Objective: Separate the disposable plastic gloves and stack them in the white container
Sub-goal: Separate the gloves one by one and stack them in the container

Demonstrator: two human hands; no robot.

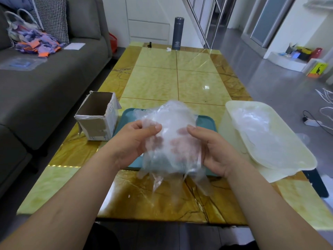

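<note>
- While both hands hold it above the teal tray, the clump of clear gloves hangs between them. The left hand pinches its upper edge with thumb against curled fingers. The right hand clamps the other side, its fingers showing through the film.
- Flattened gloves lie in the white container, to the right.
- The cardboard box has a label and the grey flask an emblem, neither readable.
- Glossy yellow-green table; grey sofa on the left.

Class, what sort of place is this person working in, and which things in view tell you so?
Most likely a home living room: a grey sofa with a houndstooth cushion stands beside the low marble-patterned coffee table, and a metal stair railing rises behind it.
</note>
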